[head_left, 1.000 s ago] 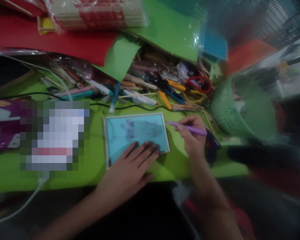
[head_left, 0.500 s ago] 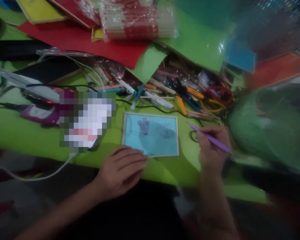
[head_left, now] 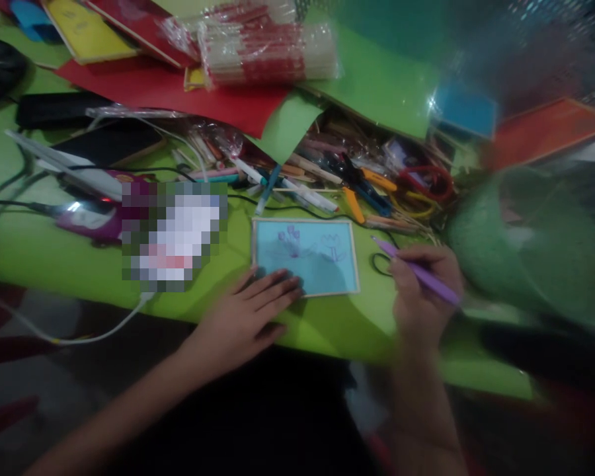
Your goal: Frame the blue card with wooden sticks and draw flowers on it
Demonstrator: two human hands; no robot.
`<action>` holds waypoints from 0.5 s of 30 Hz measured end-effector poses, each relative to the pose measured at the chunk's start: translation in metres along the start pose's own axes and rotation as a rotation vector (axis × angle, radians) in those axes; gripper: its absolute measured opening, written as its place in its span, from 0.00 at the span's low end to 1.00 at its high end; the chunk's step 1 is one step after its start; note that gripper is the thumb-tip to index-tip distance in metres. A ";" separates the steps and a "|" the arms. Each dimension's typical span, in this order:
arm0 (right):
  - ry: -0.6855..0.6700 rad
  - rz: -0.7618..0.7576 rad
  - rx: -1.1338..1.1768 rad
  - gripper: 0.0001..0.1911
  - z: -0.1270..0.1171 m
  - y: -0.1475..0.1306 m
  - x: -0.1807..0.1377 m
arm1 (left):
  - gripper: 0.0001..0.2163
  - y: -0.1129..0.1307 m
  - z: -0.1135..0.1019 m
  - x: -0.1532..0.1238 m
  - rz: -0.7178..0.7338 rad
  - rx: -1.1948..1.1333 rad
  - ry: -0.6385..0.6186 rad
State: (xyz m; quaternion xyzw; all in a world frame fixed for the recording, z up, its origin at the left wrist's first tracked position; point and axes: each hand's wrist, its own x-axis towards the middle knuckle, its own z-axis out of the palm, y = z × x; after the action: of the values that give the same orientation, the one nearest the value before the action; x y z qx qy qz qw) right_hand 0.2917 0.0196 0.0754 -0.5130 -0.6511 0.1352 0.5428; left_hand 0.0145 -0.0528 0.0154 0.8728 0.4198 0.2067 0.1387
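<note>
A small light-blue card (head_left: 311,251) with a pale wooden border and purple line drawings lies flat on the green table (head_left: 54,264). My left hand (head_left: 248,314) lies flat with fingers stretched out, its fingertips on the card's lower left corner. My right hand (head_left: 421,291) is closed on a purple pen (head_left: 416,270), just right of the card, the pen tip pointing up-left and off the card.
A heap of pens, markers, scissors (head_left: 416,188) and sticks lies behind the card. Red (head_left: 178,92) and green (head_left: 377,79) paper sheets and a wrapped stick pack (head_left: 268,53) lie further back. A green basket (head_left: 530,244) stands right; cables and a purple device (head_left: 89,221) left.
The view has shifted. My left hand slid off the card's middle to its lower left corner. My right hand with the pen drew away from the card's right edge.
</note>
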 end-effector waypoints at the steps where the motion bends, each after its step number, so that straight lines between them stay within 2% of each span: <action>1: 0.005 -0.005 0.000 0.03 0.000 -0.001 0.000 | 0.24 0.001 0.001 0.003 -0.001 -0.003 -0.018; 4: 0.025 -0.005 -0.002 0.03 -0.001 -0.003 -0.001 | 0.25 0.002 0.003 0.009 -0.014 -0.006 -0.057; 9: 0.043 0.008 0.019 0.05 -0.003 -0.001 -0.003 | 0.24 0.004 0.006 0.009 -0.012 0.013 -0.036; 15: 0.025 0.070 0.008 0.09 -0.007 0.004 -0.005 | 0.28 0.026 0.017 0.029 0.043 0.048 -0.069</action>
State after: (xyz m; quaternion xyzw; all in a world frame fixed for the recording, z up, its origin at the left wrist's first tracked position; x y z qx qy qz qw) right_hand 0.2993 0.0142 0.0728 -0.5348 -0.6255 0.1502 0.5479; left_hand 0.0562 -0.0466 0.0184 0.8913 0.4008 0.1690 0.1276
